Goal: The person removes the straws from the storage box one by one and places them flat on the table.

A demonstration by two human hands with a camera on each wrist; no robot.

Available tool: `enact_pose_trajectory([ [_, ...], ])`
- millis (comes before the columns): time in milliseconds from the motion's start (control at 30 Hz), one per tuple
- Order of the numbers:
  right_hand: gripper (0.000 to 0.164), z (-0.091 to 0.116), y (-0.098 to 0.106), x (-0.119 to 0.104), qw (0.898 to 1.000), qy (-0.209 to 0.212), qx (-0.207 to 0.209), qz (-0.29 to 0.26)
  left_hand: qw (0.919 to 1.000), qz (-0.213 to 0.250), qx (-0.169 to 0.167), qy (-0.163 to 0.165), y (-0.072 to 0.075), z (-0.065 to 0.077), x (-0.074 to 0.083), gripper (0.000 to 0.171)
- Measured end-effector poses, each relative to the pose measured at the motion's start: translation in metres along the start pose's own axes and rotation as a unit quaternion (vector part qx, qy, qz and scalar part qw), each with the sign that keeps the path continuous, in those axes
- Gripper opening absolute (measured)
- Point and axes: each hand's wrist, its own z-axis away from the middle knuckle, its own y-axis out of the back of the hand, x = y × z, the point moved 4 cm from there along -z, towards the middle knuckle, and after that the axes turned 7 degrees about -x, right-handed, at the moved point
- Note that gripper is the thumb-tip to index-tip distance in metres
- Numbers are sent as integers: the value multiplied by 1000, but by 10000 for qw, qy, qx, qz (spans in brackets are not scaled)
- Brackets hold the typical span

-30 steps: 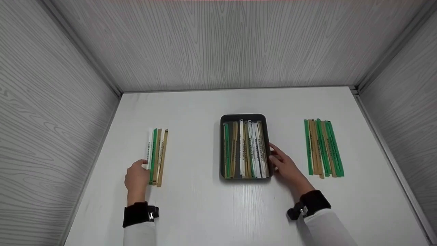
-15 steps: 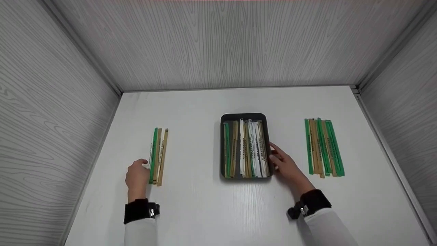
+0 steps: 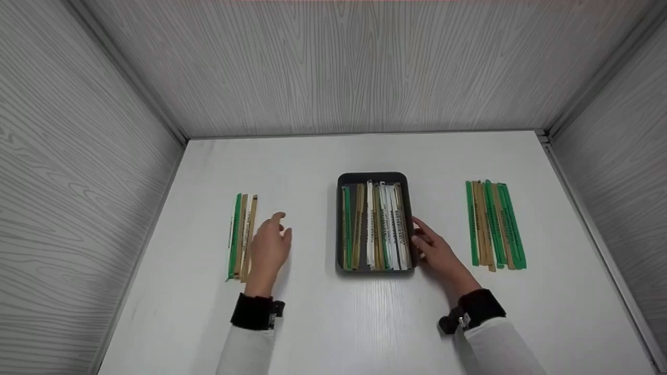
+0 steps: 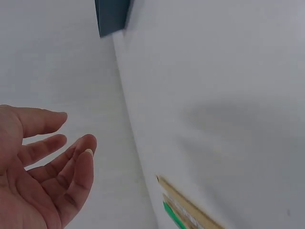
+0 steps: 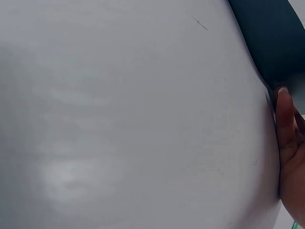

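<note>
My left hand [image 3: 269, 245] is raised over the table with relaxed fingers and nothing in them, as the left wrist view also shows. Just left of it lies a row of long, thin printed strips [image 3: 238, 229] in white, green and brown, its right side partly covered by the hand. At the middle of the table stands a dark rectangular tray [image 3: 371, 178] with more such strips [image 3: 385, 229] side by side in it. My right hand [image 3: 436, 256] rests against the tray's right wall, its thumb [image 5: 285, 112] along the outside.
On the right lies another row of green and brown strips [image 3: 494, 226]. Grey wood-grain panels [image 3: 338, 67] enclose the white table [image 3: 302, 323] at the back and both sides.
My left hand has left the left row and moved right across it. The white strip at that row's left edge has shifted right, closer against the green one. My right hand stays at the tray.
</note>
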Motion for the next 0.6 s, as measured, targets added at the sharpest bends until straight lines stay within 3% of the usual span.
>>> enact_pose_trajectory([
  [133,56,-8,2,17,9999,-67,112,-76,9973,-70,-272,-686,-32,2,43,30],
  [300,57,-15,3,34,9997,-109,206,46,9897,-106,-796,-1183,-66,5,80,26],
  [433,56,-14,2,32,9998,-103,189,11,9848,-208,-1116,-1316,-87,3,95,22],
  [600,56,-4,1,8,9999,-52,75,51,9784,-564,-1483,-1324,-111,-1,101,3],
])
